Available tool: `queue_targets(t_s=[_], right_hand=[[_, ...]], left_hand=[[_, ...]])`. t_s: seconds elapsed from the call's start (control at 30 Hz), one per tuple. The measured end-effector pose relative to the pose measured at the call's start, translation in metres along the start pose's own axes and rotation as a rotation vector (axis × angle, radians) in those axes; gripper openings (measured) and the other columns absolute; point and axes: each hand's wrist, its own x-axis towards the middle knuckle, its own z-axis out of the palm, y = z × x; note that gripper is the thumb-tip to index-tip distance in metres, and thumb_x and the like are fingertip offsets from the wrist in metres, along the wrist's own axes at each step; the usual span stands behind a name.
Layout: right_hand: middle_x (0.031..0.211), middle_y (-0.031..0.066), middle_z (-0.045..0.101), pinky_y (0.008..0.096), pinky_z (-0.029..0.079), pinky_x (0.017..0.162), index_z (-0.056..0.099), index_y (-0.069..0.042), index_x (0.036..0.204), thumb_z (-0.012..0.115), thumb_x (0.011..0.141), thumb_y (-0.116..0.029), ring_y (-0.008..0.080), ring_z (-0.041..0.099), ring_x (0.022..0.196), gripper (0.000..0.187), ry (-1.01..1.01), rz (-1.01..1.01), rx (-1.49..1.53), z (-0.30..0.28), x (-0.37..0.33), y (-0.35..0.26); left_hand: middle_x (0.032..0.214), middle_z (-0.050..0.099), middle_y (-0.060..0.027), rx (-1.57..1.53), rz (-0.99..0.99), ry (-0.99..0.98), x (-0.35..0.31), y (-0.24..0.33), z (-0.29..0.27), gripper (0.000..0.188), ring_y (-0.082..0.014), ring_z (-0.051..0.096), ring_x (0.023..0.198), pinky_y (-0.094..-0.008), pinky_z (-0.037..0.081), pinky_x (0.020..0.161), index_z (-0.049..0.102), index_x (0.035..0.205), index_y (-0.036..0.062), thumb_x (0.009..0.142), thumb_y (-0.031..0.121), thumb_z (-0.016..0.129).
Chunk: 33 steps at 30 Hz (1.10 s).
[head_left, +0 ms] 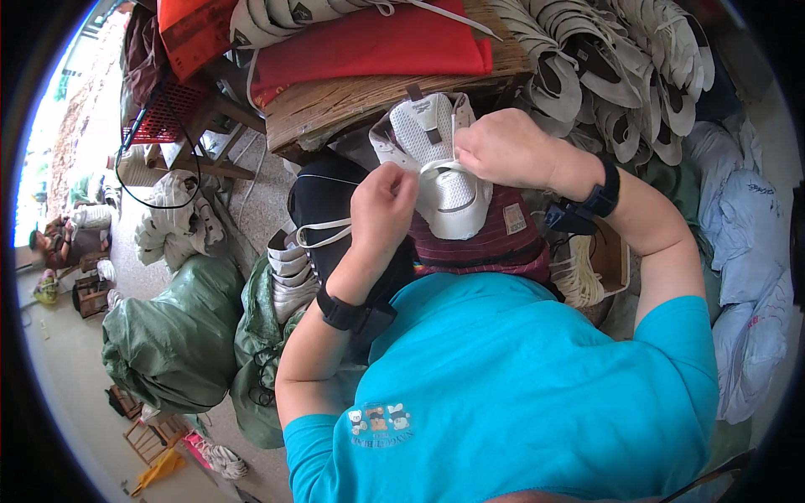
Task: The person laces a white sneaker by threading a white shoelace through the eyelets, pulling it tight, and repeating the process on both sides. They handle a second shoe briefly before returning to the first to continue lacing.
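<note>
A white shoe upper [455, 189] with a mesh tongue rests on a dark red striped cloth [506, 243] over my lap. White shoelace [440, 166] runs across its front between my hands. My left hand [380, 208] is closed in a pinch on the lace, left of the upper; a loop of lace [324, 225] sticks out beyond it. My right hand [507, 149] is closed at the upper's right eyelet edge, its fingertips on the lace. What lies under its curled fingers is hidden. Both wrists wear black straps.
Ahead stands a wooden bench [335, 107] with red cloth [377, 52] and a row of white uppers on it. Stacked uppers [616, 63] hang at the right. A box with a bundle of laces [579, 272] sits right of my lap. Green sacks [180, 335] fill the left floor.
</note>
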Motion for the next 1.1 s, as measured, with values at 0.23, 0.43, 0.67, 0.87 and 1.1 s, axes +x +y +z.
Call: queue_targets(t_s=[0.23, 0.43, 0.67, 0.87, 1.1], right_hand=[[0.107, 0.0093, 0.055, 0.0408, 0.050, 0.085, 0.059, -0.007, 0.101, 0.078, 0.075, -0.012, 0.0280, 0.059, 0.104, 0.033, 0.260, -0.368, -0.055, -0.027, 0.001, 0.005], [0.104, 0.0077, 0.056, 0.0436, 0.051, 0.076, 0.059, -0.005, 0.096, 0.077, 0.074, -0.009, 0.0307, 0.062, 0.091, 0.029, -0.146, -0.304, 0.017, -0.040, 0.024, 0.018], [0.098, 0.0134, 0.053, 0.0459, 0.052, 0.071, 0.061, -0.002, 0.090, 0.075, 0.076, -0.016, 0.0331, 0.064, 0.082, 0.024, 0.013, -0.409, 0.020, -0.025, 0.011, 0.031], [0.095, 0.0102, 0.053, 0.0417, 0.051, 0.069, 0.060, -0.004, 0.086, 0.071, 0.085, -0.019, 0.0294, 0.063, 0.081, 0.018, 0.123, -0.420, 0.008, -0.012, 0.007, 0.034], [0.091, 0.0077, 0.056, 0.0349, 0.048, 0.069, 0.070, -0.006, 0.086, 0.066, 0.090, -0.020, 0.0234, 0.061, 0.081, 0.015, 0.173, -0.080, 0.290, -0.002, 0.015, 0.019]], left_hand=[[0.090, 0.059, -0.0111, 0.423, 0.467, -0.028, 0.020, 0.042, -0.030, 0.017, -0.0327, 0.061, 0.087, -0.0420, 0.052, 0.072, 0.063, 0.095, 0.0042, 0.081, 0.009, 0.071], [0.095, 0.056, -0.0082, 0.532, 0.462, -0.343, 0.044, 0.041, -0.051, 0.027, -0.0320, 0.054, 0.099, -0.0421, 0.046, 0.087, 0.061, 0.096, 0.0070, 0.075, 0.013, 0.077], [0.086, 0.053, -0.0077, 0.489, 0.361, -0.287, 0.044, 0.023, -0.039, 0.021, -0.0271, 0.050, 0.088, -0.0381, 0.043, 0.078, 0.070, 0.076, 0.0038, 0.081, 0.024, 0.074], [0.089, 0.057, -0.0094, 0.233, 0.088, -0.209, 0.044, 0.016, -0.024, 0.024, -0.0254, 0.053, 0.093, -0.0371, 0.046, 0.079, 0.074, 0.075, 0.0025, 0.079, 0.026, 0.072], [0.090, 0.055, -0.0046, -0.458, -0.157, 0.134, 0.031, 0.020, 0.001, 0.023, -0.0166, 0.050, 0.097, -0.0305, 0.043, 0.078, 0.072, 0.075, 0.0008, 0.086, 0.021, 0.074]])
